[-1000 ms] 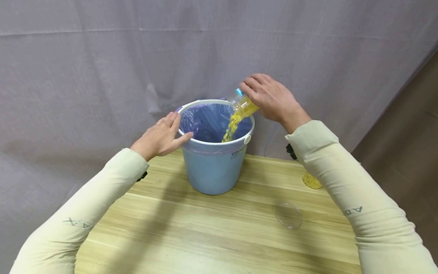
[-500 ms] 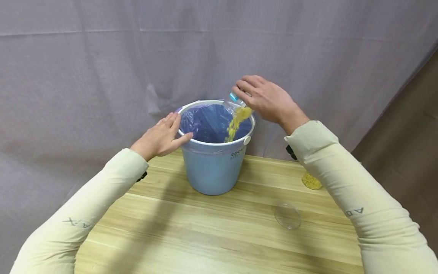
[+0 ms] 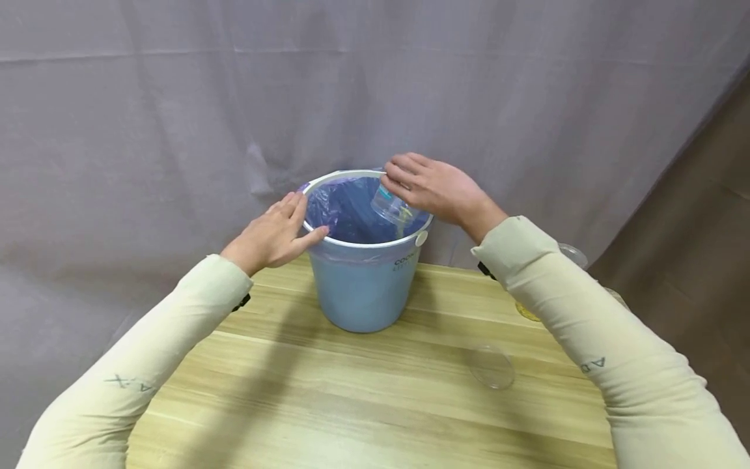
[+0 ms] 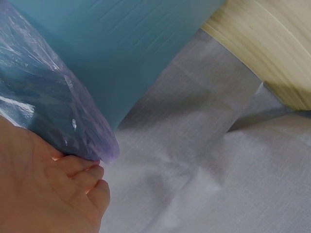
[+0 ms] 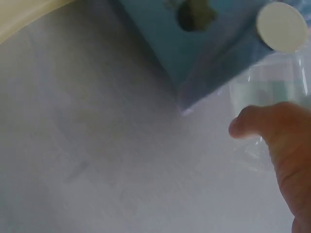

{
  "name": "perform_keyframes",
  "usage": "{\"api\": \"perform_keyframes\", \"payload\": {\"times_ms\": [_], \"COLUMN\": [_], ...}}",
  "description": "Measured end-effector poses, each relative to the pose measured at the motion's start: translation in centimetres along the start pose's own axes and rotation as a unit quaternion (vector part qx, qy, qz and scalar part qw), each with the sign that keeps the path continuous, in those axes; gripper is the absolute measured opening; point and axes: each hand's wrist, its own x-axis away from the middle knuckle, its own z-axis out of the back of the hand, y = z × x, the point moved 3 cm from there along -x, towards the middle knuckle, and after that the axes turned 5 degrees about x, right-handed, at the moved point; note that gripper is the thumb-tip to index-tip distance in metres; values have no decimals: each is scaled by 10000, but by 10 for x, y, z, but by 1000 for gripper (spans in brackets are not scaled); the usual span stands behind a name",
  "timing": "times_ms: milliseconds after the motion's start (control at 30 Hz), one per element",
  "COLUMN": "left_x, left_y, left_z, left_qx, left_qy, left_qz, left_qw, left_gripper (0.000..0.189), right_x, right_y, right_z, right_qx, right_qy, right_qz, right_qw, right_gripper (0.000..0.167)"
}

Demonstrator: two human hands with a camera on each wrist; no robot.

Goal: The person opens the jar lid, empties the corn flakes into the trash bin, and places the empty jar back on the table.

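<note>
A light-blue trash bin [image 3: 363,293] with a white rim stands on the table, lined with a purple-blue plastic bag [image 3: 346,202]. My left hand [image 3: 272,234] rests on the rim's left side with fairly straight fingers and the thumb across the front edge. The left wrist view shows its fingertips at the bag's folded edge [image 4: 109,150]. My right hand [image 3: 436,189] grips a clear plastic jar [image 3: 387,203] from above, tipped mouth-down over the bin. A few yellow bits [image 3: 405,213] show at the jar's mouth. In the right wrist view, the thumb [image 5: 252,121] lies across the jar's side.
A clear round lid [image 3: 491,368] lies on the wooden table [image 3: 328,404] at front right. Behind my right sleeve, partly hidden, are a clear container [image 3: 573,255] and something yellow [image 3: 525,312]. A grey curtain [image 3: 176,117] hangs close behind the bin.
My right hand has moved left and down with the jar, tipping it further over. The yellow stream has thinned to a few bits. My left hand has stayed on the rim.
</note>
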Motion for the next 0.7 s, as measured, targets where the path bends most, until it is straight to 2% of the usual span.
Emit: {"api": "perform_keyframes", "payload": {"times_ms": [100,200,300,400,533,633,700], "left_x": [-2,-2,-1,-3,-4,-4,-3], "left_y": [2,2,2,3,5,5,6], "left_z": [0,1,0,-2,-2,-2,-1], "left_qx": [27,18,0,22,46,43,51], "left_qy": [-26,0,2,17,65,46,30], "left_qz": [-44,-24,20,-24,-47,-35,-43], "left_qw": [10000,10000,10000,10000,10000,10000,10000], "left_gripper": [98,97,97,96,97,97,97], "right_x": [3,5,8,15,34,51,63], "right_y": [4,4,1,5,18,23,24], "right_z": [2,2,-2,-3,-1,-1,-1], "right_qx": [207,173,-302,-961,-1964,-2580,-2895], "right_qy": [93,91,104,217,320,238,175], "right_qz": [-366,-377,-352,-799,-1650,-2249,-2625], "right_qw": [9991,9991,9989,9919,9660,9393,9203], "right_gripper": [59,60,58,52,63,80,85]}}
